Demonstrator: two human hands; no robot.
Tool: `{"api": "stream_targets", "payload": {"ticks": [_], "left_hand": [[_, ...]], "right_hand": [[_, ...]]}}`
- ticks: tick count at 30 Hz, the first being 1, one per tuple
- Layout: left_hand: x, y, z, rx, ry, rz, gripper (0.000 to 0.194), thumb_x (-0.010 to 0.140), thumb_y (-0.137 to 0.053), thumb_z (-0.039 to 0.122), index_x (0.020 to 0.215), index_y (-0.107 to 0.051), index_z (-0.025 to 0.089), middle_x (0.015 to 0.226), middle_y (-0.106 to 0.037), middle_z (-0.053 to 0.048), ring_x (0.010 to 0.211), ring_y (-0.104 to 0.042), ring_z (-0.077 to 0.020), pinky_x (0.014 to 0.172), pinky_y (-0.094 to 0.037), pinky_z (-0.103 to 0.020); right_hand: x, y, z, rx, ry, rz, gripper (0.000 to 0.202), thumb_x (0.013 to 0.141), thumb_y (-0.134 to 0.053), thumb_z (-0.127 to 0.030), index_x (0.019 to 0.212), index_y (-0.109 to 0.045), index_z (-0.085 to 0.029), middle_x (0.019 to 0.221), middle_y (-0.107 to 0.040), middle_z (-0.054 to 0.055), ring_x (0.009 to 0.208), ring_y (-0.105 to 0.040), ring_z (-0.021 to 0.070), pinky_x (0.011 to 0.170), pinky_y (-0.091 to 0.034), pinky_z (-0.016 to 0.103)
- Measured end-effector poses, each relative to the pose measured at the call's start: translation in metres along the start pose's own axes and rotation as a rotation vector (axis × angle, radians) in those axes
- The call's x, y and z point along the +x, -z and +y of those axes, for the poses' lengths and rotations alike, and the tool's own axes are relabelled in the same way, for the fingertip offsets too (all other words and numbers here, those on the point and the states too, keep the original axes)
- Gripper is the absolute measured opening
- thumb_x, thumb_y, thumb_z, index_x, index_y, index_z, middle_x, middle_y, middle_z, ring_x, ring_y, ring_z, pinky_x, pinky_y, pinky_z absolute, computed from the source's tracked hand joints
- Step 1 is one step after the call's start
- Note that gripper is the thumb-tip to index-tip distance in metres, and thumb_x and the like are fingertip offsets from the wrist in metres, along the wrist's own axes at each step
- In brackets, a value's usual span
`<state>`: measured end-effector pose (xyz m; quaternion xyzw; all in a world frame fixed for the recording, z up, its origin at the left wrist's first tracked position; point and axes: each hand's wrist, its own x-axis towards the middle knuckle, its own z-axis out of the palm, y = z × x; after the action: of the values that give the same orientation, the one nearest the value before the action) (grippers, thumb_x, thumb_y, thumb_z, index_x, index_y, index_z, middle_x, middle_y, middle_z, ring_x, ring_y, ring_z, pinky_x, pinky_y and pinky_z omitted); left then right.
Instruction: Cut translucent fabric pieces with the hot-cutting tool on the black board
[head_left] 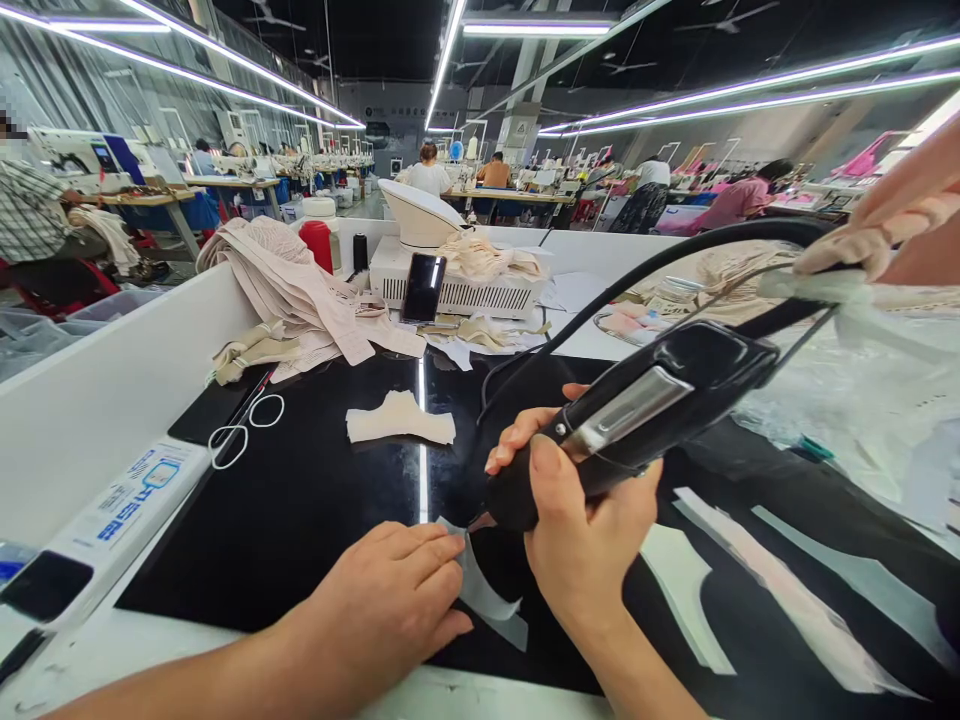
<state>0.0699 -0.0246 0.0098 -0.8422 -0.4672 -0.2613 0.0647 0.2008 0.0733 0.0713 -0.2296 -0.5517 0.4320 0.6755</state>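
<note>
My right hand [589, 530] is wrapped round a black corded hand tool [660, 410] with a silver lever and a small flat tip; its exact kind I cannot tell. The tip points down-left, close to a thin translucent fabric piece [486, 580] on the black work surface [300, 530]. My left hand [390, 590] lies with its fingers stretched over that piece's left edge, pressing it down. Behind, a cream cut fabric piece [401, 418] lies flat. Right of my right hand rest a pale curved piece [688, 590] and a long pinkish strip [795, 590].
A hanging strap holds the tool's cable [637, 265]. At the back stand a phone [424, 287], a white ventilated box [480, 290] and fabric strips [300, 285]. White elastic loops [229, 445] lie left, clear plastic [832, 380] right. People sit at sewing machines beyond.
</note>
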Motion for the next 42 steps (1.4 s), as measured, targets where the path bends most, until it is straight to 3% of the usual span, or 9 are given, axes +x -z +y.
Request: {"api": "stream_targets", "payload": {"ticks": [12,22,31,36,42], "left_hand": [[0.002,-0.001,0.0,0.003,-0.003,-0.007,0.029,0.108,-0.045,0.039,0.102,-0.063,0.016,0.118,-0.074,-0.003,0.112,-0.069,-0.0194,0.081,-0.056,-0.032],[0.002,-0.002,0.0,-0.009,-0.006,0.018,0.029,0.108,-0.046,0.038,0.103,-0.064,0.015,0.117,-0.075,-0.003,0.111,-0.07,-0.0195,0.082,-0.056,-0.031],[0.002,-0.001,0.0,-0.015,0.011,-0.017,0.024,0.106,-0.053,0.036,0.107,-0.064,0.015,0.12,-0.074,-0.005,0.113,-0.069,-0.0203,0.084,-0.056,-0.031],[0.002,-0.002,0.0,-0.012,0.006,-0.023,0.025,0.105,-0.054,0.036,0.111,-0.064,0.014,0.121,-0.074,-0.005,0.113,-0.068,-0.0202,0.085,-0.055,-0.031],[0.003,0.002,-0.001,-0.047,0.011,-0.053,0.021,0.104,-0.055,0.035,0.11,-0.063,0.016,0.123,-0.072,-0.005,0.116,-0.067,-0.0206,0.086,-0.056,-0.033]], "right_hand": [[-0.001,-0.007,0.001,0.098,-0.038,-0.028,0.039,0.086,-0.078,-0.037,0.116,-0.054,-0.03,0.081,-0.065,-0.006,0.059,-0.061,0.0117,0.056,-0.056,0.027],[-0.002,-0.009,0.003,0.067,-0.04,-0.002,0.03,0.088,-0.074,-0.028,0.111,-0.055,-0.03,0.079,-0.066,-0.006,0.059,-0.061,0.0117,0.054,-0.054,0.026],[-0.001,-0.012,0.01,0.119,-0.008,-0.057,0.035,0.089,-0.072,-0.025,0.119,-0.054,-0.03,0.083,-0.066,-0.006,0.062,-0.062,0.0114,0.057,-0.055,0.028],[0.0,-0.013,0.012,0.097,-0.01,-0.055,0.029,0.091,-0.071,-0.027,0.114,-0.054,-0.031,0.083,-0.065,-0.007,0.062,-0.061,0.0113,0.058,-0.054,0.028],[0.004,-0.005,0.001,0.061,-0.031,-0.004,0.039,0.086,-0.077,-0.034,0.117,-0.053,-0.03,0.081,-0.065,-0.006,0.061,-0.062,0.0132,0.058,-0.054,0.03]]}}
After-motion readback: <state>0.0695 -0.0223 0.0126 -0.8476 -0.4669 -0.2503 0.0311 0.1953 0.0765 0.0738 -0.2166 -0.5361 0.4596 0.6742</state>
